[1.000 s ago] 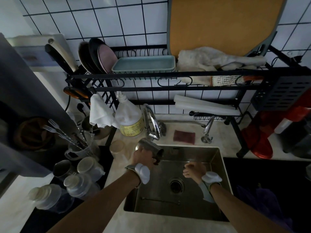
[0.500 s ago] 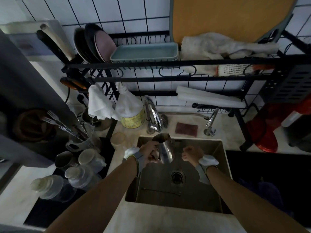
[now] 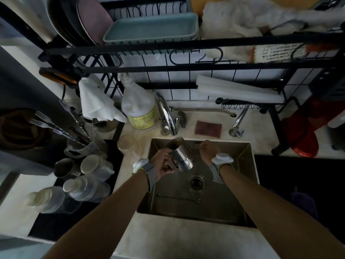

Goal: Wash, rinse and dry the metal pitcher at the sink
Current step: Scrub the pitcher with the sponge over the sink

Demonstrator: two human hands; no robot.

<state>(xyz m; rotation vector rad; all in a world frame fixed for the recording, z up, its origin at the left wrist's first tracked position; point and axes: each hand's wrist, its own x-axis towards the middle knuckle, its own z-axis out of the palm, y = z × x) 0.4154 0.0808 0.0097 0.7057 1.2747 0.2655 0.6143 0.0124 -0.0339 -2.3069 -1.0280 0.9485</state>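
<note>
Gripping the pitcher (image 3: pixel 182 157) by its handle, fingers curled tight round the loop, the left hand (image 3: pixel 162 164) holds it in the air over the back left corner of the sink (image 3: pixel 242 154). The pitcher is tilted, with its open mouth turned up toward the faucet (image 3: pixel 165 111) just beyond. The right hand (image 3: pixel 207 148) hovers beside the pitcher near the sink's back edge, apart from the steel. Its fingers are folded away from the camera, so it cannot be told whether they hold anything. No stream shows at the spout in this dim light. The main hazard appears to be the one-handed hold: a wet or soapy handle could turn in the fingers, and the pitcher would drop onto the basin floor near the drain (image 3: pixel 197 182). Its rim also sits close under the faucet, so a lift or twist could knock steel against steel. With the mouth angled as it is, a strong flow would likely glance off the inner wall and spray over the back edge. That spray would land on the counter (image 3: pixel 168 238), around the bottle (image 3: pixel 139 109) at the sink's back left corner. The pad (image 3: pixel 208 126) lies on the counter behind the back edge, so reaching for it would take the right hand away just when a second hold would steady the pitcher.
</note>
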